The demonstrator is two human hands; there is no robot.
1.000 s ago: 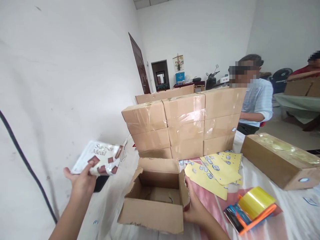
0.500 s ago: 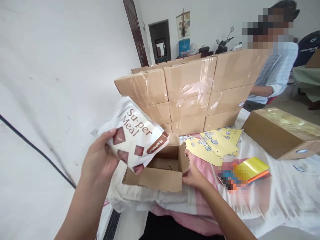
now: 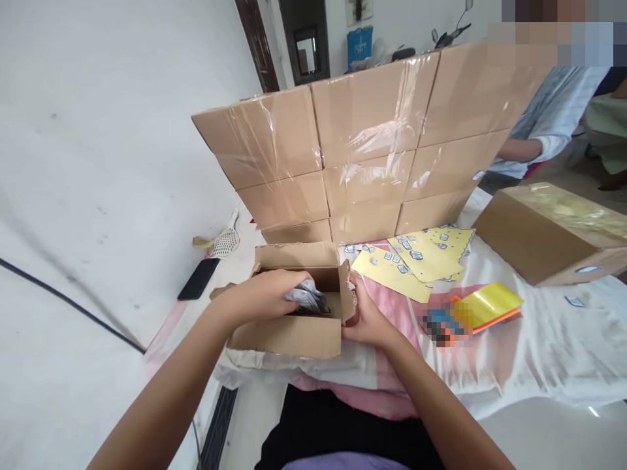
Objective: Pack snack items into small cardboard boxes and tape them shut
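Observation:
An open cardboard box (image 3: 289, 338) stands near the front edge of the cloth-covered table. Inside its opening, my left hand (image 3: 267, 294) is closed around a white meal pouch (image 3: 308, 297); only the pouch's crumpled end shows, the rest lying behind my fingers and the box wall. At the box's right end, my right hand (image 3: 368, 316) grips the side wall by its raised flap, the thumb near the torn edge.
Taped cartons (image 3: 367, 137) form a wall behind the box. Yellow cards with stickers (image 3: 416, 261), a yellow and orange packet (image 3: 490, 310) and a taped carton (image 3: 533, 241) lie to the right. A black phone (image 3: 198, 279) is at left. Another person's sleeve (image 3: 563, 111) shows behind the cartons.
My left hand has lowered the pouch from above the box into it. My right hand keeps its hold on the box. The view has tipped downward.

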